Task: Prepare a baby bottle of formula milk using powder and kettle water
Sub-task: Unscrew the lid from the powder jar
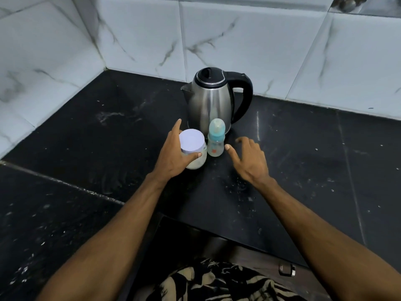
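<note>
Just in front of the kettle (pixel 211 103), the left hand (pixel 173 153) grips the powder jar (pixel 193 148); the right hand (pixel 249 157), fingers spread, hovers beside the bottle (pixel 215 137). Opening the jar likely comes next.

Black stone counter (pixel 303 148) — kettle (pixel 211 101), baby bottle (pixel 215 140), powder jar (pixel 194 151).

- A black counter (pixel 91 135) runs into a corner of white marbled wall tiles (pixel 138 35).
- A steel kettle (pixel 211 103) with a black lid and handle stands far of centre, spout to the left, handle to the right.
- Just near it stands a baby bottle (pixel 215 140), capped, with a blue collar.
- Left of the bottle, just beside it, is a jar (pixel 193 148) with a white lid and pale powder inside.
- The left hand (pixel 173 154) wraps the jar, thumb across its near side.
- The right hand (pixel 249 158) hovers right of the bottle, fingers spread, not touching it.
</note>
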`<state>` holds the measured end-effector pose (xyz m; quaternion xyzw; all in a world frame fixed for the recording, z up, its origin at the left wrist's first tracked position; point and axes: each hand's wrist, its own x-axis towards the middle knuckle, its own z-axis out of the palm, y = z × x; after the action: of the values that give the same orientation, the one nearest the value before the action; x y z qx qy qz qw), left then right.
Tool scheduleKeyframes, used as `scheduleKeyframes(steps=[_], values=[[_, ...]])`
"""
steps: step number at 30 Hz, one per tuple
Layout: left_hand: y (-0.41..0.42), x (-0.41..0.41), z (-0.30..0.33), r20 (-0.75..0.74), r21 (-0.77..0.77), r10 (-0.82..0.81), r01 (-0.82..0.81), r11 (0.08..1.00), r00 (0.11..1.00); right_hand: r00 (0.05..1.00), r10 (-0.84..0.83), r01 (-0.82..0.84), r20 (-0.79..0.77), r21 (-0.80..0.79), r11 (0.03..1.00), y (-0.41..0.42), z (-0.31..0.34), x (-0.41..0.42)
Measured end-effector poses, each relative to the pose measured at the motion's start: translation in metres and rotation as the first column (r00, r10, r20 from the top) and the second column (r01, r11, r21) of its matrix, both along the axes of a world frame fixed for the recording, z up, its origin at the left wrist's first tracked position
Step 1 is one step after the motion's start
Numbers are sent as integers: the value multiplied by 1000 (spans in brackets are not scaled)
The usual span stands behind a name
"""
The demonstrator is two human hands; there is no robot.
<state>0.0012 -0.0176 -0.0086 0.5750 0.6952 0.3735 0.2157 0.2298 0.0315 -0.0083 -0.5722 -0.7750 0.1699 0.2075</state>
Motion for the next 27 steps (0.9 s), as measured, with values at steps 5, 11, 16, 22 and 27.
scheduleKeyframes(steps=[5, 11, 16, 22, 27], values=[[-42, 7, -1, 74, -14, 9, -8, 1000, 997, 998, 41, -45, -43, -74, 996, -24, -7, -5], [-70, 9, -2, 102, -3, 6, -6, 1000, 995, 980, 110, -127, -168, -90, 988, -46, -10, -13], [-75, 3, -3, 111, -13, 0, 1, 1000, 994, 960, 159, -179, -229, -71, 981, -53, -6, -28], [-86, 11, -15, 268, -90, 51, -27, 996, 962, 919, 270, -278, -287, 15, 960, -49, 18, -52], [-83, 35, -29, 342, -128, 239, -207, 970, 909, 902, 432, -432, 3, 56, 900, -44, 32, -76]])
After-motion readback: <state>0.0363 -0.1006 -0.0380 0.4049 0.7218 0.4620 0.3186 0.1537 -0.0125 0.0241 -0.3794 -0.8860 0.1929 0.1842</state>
